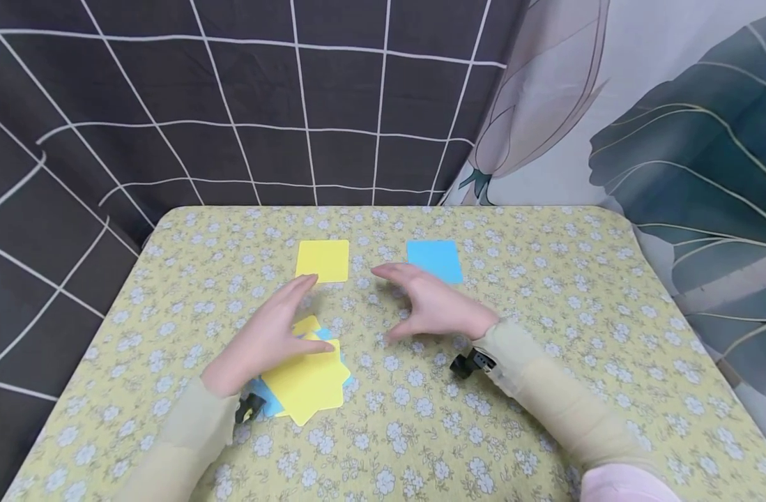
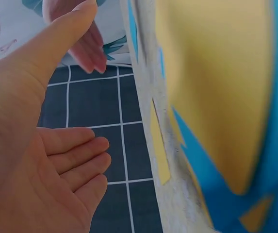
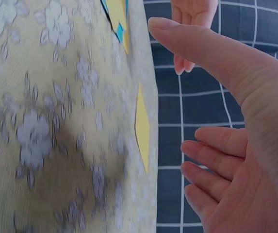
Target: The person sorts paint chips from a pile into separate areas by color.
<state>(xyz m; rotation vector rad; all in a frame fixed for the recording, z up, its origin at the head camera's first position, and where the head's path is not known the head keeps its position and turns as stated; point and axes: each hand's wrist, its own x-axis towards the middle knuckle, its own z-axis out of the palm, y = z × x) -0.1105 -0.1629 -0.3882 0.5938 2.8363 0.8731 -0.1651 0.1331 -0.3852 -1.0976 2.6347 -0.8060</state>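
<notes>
Above a loose pile of yellow and blue square cards, my left hand hovers with fingers extended and thumb apart, holding nothing. The left wrist view shows its palm bare beside the blurred pile. My right hand is held over the cloth with thumb and fingers spread, nothing in it; its empty palm shows in the right wrist view. Just past the left fingertips lies a single yellow card. Beyond the right hand a blue card lies flat, its lower left part hidden by that hand.
A yellow floral cloth covers the table. Behind it hangs a dark curtain with a white grid, and at the right a pale curtain with large leaves and a flower. Small dark cameras sit at both wrists.
</notes>
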